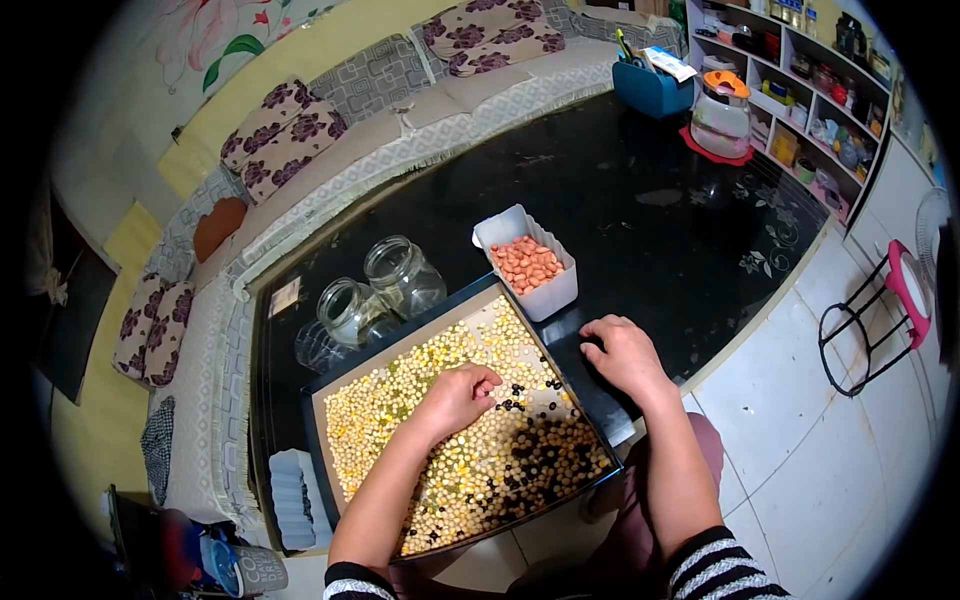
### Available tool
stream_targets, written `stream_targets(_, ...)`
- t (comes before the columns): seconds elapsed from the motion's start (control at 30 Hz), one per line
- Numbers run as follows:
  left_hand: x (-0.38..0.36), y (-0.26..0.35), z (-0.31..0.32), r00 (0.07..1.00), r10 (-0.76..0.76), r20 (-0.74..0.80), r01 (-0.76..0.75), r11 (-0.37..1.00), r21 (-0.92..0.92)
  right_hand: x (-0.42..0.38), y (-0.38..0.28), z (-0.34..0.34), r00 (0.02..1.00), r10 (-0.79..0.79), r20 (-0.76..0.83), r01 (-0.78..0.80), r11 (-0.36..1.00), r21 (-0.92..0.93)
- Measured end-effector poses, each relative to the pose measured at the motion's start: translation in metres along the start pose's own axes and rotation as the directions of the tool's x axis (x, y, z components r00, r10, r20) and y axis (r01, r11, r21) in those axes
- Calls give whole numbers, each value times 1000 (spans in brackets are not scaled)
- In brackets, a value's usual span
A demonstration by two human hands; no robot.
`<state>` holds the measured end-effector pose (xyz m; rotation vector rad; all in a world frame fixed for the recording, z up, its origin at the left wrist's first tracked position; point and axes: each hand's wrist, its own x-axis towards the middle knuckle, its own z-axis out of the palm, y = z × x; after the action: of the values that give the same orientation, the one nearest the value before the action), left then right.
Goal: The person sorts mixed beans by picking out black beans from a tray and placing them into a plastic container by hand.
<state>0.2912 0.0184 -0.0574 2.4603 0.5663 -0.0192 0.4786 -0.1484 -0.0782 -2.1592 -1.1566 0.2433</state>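
Observation:
A shallow box [345, 385] lies tilted at the table's near edge, spread with yellowish beans, corn kernels and small green beans. Black beans [530, 450] are scattered mostly over its right part. Over the middle of the box is my left hand [458, 400], its fingers curled and pressed together; whatever they hold, if anything, is hidden. My right hand [622, 352] rests on the dark tabletop just right of the box, thumb apart from the fingers, holding nothing I can see. Beyond the box's far corner stands a white plastic container [548, 296] with reddish peanuts [527, 265].
Several glass jars [405, 280] stand left of the box. A white ribbed container [298, 500] sits at the near left corner. Farther back on the black table [600, 190] are a blue holder [652, 92] and an orange-lidded jug [722, 120]. A stool [905, 300] stands right.

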Motion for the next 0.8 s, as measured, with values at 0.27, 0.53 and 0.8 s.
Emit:
stream_targets(0.27, -4, -6, -4, 998, 59, -17, -58, 997, 48, 0, 1, 1, 1000, -9, -17, 8, 1000, -6)
stream_targets(0.53, -5, -7, -4, 999, 48, -14, -46, 994, 102, 0, -1, 2, 1000, -21, -19, 21, 1000, -18)
stream_targets(0.8, -13, -3, -7, 995, 73, -69, -69, 995, 65, 0, -1, 2, 1000, -11, -23, 11, 1000, -17)
